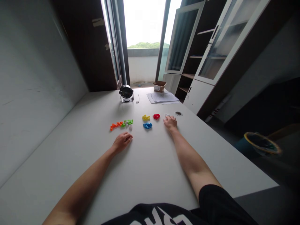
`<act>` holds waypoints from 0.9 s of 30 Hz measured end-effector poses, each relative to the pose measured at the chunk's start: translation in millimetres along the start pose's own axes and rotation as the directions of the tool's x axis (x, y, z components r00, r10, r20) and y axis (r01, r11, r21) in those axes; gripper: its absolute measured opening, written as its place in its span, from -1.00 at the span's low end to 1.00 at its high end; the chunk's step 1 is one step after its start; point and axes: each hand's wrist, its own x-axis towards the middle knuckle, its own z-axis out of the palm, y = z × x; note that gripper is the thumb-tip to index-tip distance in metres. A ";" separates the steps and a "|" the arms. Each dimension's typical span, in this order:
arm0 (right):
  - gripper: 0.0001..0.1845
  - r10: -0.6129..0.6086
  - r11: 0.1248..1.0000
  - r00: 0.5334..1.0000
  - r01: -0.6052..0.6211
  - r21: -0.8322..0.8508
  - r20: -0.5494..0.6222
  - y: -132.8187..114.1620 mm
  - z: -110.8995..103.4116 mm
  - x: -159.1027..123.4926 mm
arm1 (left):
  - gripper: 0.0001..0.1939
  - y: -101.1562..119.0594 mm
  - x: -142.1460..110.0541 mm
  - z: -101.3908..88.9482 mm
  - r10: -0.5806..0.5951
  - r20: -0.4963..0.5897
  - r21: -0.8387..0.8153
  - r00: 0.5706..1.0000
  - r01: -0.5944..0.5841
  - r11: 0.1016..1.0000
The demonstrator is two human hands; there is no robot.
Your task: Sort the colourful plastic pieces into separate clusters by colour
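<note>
Small plastic puzzle pieces lie in a loose row on the white table (150,162): an orange piece (115,125), a green piece (128,122), a small white piece (130,127), a yellow piece (145,117), a blue piece (147,125) and a red piece (156,116). My left hand (122,141) rests on the table with fingers curled, just below the white and green pieces and touching none of them. My right hand (170,122) lies right of the red piece, its fingers closed on a small white piece (167,115) at its fingertips.
At the far edge stand a round black and silver device (126,93), a cable (138,98), a stack of papers (162,97) and a small cardboard box (159,86). A cable hole (178,113) is beside my right hand. Cabinets (211,53) stand right; a bin (261,143) is on the floor.
</note>
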 end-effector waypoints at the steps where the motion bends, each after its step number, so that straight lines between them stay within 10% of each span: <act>1: -0.55 0.007 1.000 1.000 -0.007 -0.008 0.004 -0.1 -0.1 -0.2 | -0.76 -0.3 0.0 0.1 0.003 0.000 0.001 1.000 -0.003 1.000; 27: -0.58 -0.180 0.983 0.976 0.184 -0.026 0.121 -5.9 0.9 -3.7 | -0.78 -1.0 0.2 0.1 0.011 -0.009 -0.021 1.000 -0.011 1.000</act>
